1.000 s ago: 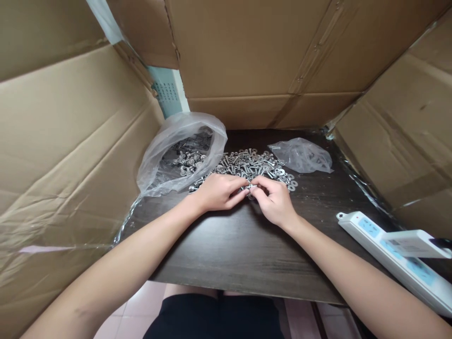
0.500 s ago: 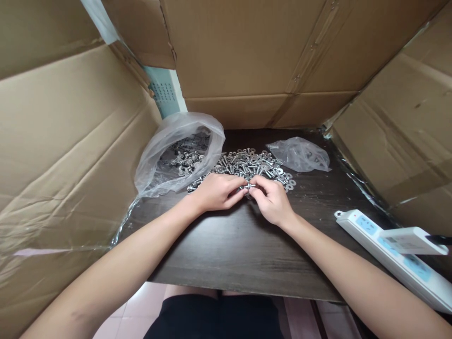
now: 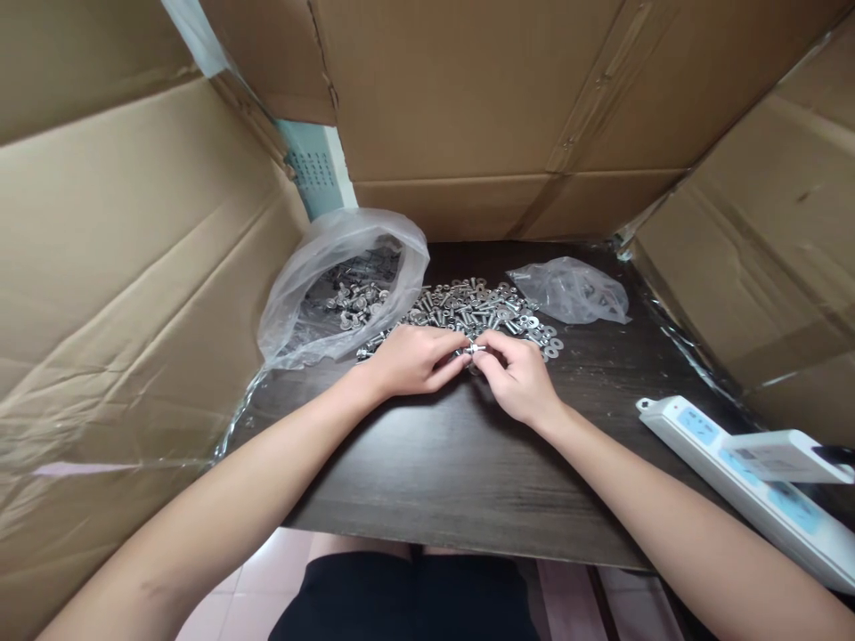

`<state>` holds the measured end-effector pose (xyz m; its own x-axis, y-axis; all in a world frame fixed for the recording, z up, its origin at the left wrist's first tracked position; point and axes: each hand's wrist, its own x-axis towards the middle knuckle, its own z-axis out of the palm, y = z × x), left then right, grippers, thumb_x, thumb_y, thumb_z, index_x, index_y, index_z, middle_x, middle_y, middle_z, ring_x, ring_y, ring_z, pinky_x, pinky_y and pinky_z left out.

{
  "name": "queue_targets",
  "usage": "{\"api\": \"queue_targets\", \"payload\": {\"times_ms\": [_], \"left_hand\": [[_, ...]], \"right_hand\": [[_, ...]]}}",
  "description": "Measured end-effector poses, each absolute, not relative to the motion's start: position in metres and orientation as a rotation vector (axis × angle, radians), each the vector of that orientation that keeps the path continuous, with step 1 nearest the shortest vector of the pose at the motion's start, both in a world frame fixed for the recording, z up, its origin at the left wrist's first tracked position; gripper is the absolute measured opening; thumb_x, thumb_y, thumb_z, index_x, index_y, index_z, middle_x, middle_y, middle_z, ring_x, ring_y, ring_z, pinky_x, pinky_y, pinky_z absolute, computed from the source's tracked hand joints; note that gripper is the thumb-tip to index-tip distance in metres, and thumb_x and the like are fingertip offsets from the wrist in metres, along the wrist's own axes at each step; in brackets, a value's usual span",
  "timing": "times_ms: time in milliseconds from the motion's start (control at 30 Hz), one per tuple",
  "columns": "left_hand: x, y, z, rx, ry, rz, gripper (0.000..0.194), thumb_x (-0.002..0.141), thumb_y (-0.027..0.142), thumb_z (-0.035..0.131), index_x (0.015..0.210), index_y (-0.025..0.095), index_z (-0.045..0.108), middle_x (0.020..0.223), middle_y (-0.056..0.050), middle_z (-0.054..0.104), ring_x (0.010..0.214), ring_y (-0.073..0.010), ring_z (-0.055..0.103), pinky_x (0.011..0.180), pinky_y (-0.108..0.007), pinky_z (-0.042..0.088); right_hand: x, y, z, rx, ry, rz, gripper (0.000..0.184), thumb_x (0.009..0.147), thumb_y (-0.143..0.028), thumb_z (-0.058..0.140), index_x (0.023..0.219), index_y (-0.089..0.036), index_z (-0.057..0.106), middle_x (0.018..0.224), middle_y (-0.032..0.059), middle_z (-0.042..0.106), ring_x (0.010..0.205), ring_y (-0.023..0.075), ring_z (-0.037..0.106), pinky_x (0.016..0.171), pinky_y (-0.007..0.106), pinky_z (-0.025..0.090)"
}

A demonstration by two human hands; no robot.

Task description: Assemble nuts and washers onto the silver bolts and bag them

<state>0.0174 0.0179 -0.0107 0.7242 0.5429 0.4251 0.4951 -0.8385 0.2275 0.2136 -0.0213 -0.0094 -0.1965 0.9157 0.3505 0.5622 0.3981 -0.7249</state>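
Observation:
Between the fingertips of both hands is a small metal bolt (image 3: pixel 475 349), its thin end pointing right. My left hand (image 3: pixel 422 360) pinches it from the left, thumb and forefinger closed around its head end. My right hand (image 3: pixel 517 372) is closed at the other side, thumb and forefinger at the bolt and what looks like a washer or nut on it; the fingers partly hide this. Just beyond the hands spreads a loose pile of bolts, nuts and washers (image 3: pixel 468 305) on the dark wooden table (image 3: pixel 427 472).
Left of the pile lies an open clear plastic bag (image 3: pixel 280 307) holding bolts with washers. A smaller crumpled plastic bag (image 3: pixel 578 292) sits to the right. A white power strip (image 3: pixel 708 458) with a plugged-in adapter is at right. Cardboard walls (image 3: pixel 468 89) enclose the table.
The hands stay together at nearly the same spot. The fingers have shifted slightly around the bolt, and the view has moved a little.

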Motion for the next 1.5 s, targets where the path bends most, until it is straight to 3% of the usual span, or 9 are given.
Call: {"api": "queue_targets", "payload": {"times_ms": [567,1267,1500], "left_hand": [[0.0173,0.0183,-0.0123,2.85,0.852,0.757,0.033,0.103,0.038,0.041,0.087,0.018,0.062,0.07,-0.002,0.066,0.065,-0.0167,0.063,0.058,-0.027,0.037],[0.0176,0.0186,-0.0132,2.86,0.841,0.797,0.032,0.103,0.038,0.042,0.088,0.018,0.063,0.071,-0.002,0.067,0.065,-0.0162,0.064,0.057,-0.027,0.038],[0.0179,0.0185,-0.0123,2.859,0.815,0.807,0.03,0.103,0.035,0.044,0.088,0.018,0.062,0.072,-0.002,0.068,0.066,-0.0157,0.065,0.057,-0.027,0.039]], "right_hand": [[0.2143,-0.0201,-0.0102,-1.247,-1.897,0.544,0.023,0.089,-0.024,0.052,0.067,-0.02,0.059,0.06,-0.0017,0.057,0.057,0.0149,0.05,0.061,0.029,0.037],[0.2143,-0.0207,-0.0122,-1.242,-1.885,0.565,0.023,0.09,-0.026,0.05,0.069,-0.019,0.058,0.06,-0.0013,0.056,0.057,0.014,0.05,0.059,0.027,0.037],[0.2135,-0.0201,-0.0125,-1.24,-1.898,0.542,0.025,0.091,-0.028,0.05,0.067,-0.02,0.054,0.057,-0.0031,0.049,0.054,0.0128,0.046,0.057,0.027,0.035]]}}
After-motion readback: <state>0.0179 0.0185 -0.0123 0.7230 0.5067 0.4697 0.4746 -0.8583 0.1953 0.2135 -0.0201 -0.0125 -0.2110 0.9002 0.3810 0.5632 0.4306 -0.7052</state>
